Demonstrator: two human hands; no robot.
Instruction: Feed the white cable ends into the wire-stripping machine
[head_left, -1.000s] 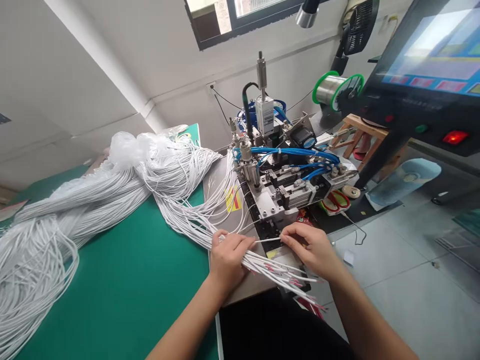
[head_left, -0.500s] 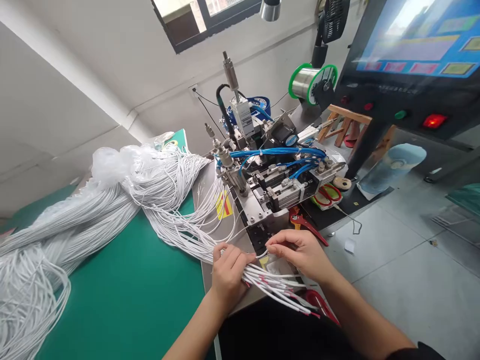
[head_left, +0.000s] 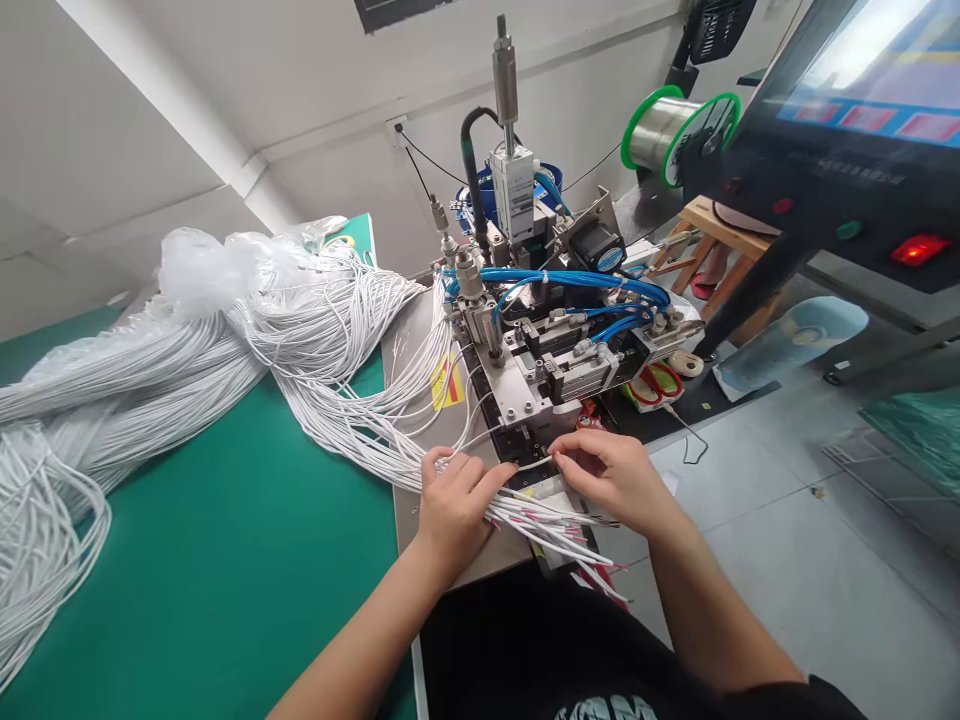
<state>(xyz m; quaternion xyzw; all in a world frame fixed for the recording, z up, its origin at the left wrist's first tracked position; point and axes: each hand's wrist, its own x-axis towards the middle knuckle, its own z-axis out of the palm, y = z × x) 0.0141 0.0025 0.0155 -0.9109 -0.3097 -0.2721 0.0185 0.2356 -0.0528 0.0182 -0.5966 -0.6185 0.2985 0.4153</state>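
Observation:
My left hand [head_left: 450, 505] is closed over a bundle of white wires [head_left: 555, 535] on the grey plate, the wires' red-stripped ends fanning out toward me. One single white wire [head_left: 534, 464] is pinched by my right hand [head_left: 607, 475], stretched between both hands just in front of the small machine [head_left: 540, 340] with blue air hoses. The long mass of white wires [head_left: 225, 360] trails left across the green mat [head_left: 210, 560].
A green solder spool [head_left: 675, 125] stands behind the machine. A control panel with a screen and a lit red button [head_left: 911, 250] is at the right. Red-handled scissors [head_left: 652, 385] lie right of the machine. Clear plastic bag [head_left: 202, 265] at the wire pile.
My right hand has shifted slightly up toward the machine's front, still pinching one wire. The camera view tilted; the left hand stays on the bundle.

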